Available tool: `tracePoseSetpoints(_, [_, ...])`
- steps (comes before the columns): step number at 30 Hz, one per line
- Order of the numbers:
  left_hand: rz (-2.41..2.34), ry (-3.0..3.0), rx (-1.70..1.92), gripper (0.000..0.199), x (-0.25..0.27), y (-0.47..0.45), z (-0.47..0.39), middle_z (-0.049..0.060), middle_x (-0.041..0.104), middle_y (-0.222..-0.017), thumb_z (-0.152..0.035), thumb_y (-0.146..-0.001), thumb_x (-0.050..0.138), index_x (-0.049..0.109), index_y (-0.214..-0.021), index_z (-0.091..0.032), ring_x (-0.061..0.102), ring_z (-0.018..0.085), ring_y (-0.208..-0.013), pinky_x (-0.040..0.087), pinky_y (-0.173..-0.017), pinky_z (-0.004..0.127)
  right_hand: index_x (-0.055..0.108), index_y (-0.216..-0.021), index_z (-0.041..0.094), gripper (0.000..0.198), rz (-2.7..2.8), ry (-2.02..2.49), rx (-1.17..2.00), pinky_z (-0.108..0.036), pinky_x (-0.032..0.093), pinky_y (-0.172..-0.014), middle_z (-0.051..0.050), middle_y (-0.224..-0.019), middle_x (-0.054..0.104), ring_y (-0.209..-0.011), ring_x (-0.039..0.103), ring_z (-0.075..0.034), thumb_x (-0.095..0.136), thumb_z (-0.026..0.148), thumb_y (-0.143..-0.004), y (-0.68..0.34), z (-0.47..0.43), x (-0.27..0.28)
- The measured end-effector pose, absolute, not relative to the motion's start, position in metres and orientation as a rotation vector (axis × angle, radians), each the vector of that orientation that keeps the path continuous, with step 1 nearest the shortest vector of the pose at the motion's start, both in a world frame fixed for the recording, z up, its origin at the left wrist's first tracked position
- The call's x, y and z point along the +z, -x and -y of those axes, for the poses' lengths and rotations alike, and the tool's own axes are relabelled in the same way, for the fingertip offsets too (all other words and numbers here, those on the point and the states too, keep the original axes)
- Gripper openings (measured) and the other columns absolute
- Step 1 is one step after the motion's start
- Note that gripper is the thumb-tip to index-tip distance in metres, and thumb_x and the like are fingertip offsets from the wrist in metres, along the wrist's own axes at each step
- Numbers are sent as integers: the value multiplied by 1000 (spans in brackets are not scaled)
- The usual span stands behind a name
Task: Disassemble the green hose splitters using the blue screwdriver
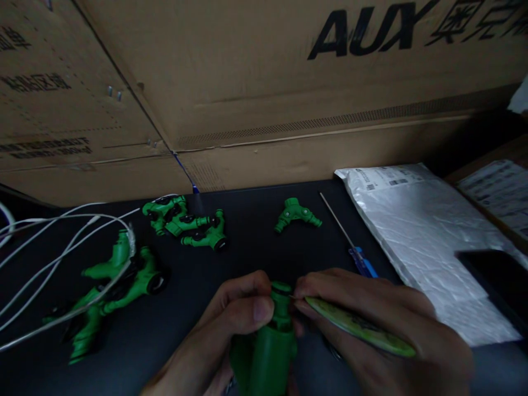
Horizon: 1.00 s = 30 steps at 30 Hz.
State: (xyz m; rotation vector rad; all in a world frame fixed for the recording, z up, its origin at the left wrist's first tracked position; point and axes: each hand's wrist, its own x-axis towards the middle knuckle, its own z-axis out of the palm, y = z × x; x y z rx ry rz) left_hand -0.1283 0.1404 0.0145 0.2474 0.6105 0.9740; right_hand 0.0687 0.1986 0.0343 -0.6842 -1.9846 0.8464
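My left hand (pixel 231 313) is closed around a green plastic hose connector (pixel 270 357), thumb and forefinger pinching beside its upright end. That end is a narrow neck with a dark ring below the rim. Between the fingers of my right hand (pixel 383 319) lies a slim tool with a green-yellow patterned handle (pixel 358 325). Its thin tip points left at the neck, close to the dark ring; whether it touches is too small to tell. The connector's lower part runs out of the picture at the bottom.
A green Y-shaped connector (pixel 295 213) lies beyond my hands, beside a blue-handled screwdriver (pixel 358 258). More green connectors (pixel 206 231) and white cables (pixel 61 253) are on the left. A white mailing bag (pixel 404 220) and a dark phone-like slab (pixel 495 286) lie right. Large cardboard boxes (pixel 264 82) stand behind.
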Motion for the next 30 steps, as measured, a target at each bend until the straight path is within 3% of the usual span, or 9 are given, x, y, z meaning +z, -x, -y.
tracePoseSetpoints(8, [-752,-220,1042,28,31,121,-136,-1,69,-73,-32,-75,91,71,-83,-15,68,11,-62,58,-63,19,71,-125,34,47,1990,756,769,-18,66,-65,1,-102,81,-81,80,-19,74,8,-86,-70,-191,30])
tracePoseSetpoints(15, [-526,-325,1134,19,8,120,-135,-1,71,-89,-31,-86,81,68,-89,-17,76,16,-67,63,-59,24,67,-110,32,24,2076,718,772,-13,63,-69,6,-96,81,-79,79,-13,72,17,-92,-65,-199,40])
tracePoseSetpoints(21, [-579,-383,1152,19,9,123,-134,-1,72,-90,-34,-88,80,70,-97,-20,76,15,-66,65,-61,25,65,-113,29,27,2126,642,793,-12,63,-71,3,-100,81,-82,79,-13,69,13,-92,-70,-203,42])
tracePoseSetpoints(26, [-808,-438,1140,27,28,121,-137,-2,70,-77,-38,-77,90,75,-88,-19,69,11,-58,61,-57,20,62,-128,27,46,2220,570,754,-15,63,-85,0,-113,79,-94,79,-16,63,4,-88,-77,-206,36])
tracePoseSetpoints(30, [-831,-381,1137,26,33,118,-137,-2,66,-74,-39,-78,89,74,-83,-18,67,11,-57,62,-55,25,57,-140,32,41,2309,657,598,-29,62,-99,-1,-121,78,-110,76,-24,56,25,-100,-83,-195,29])
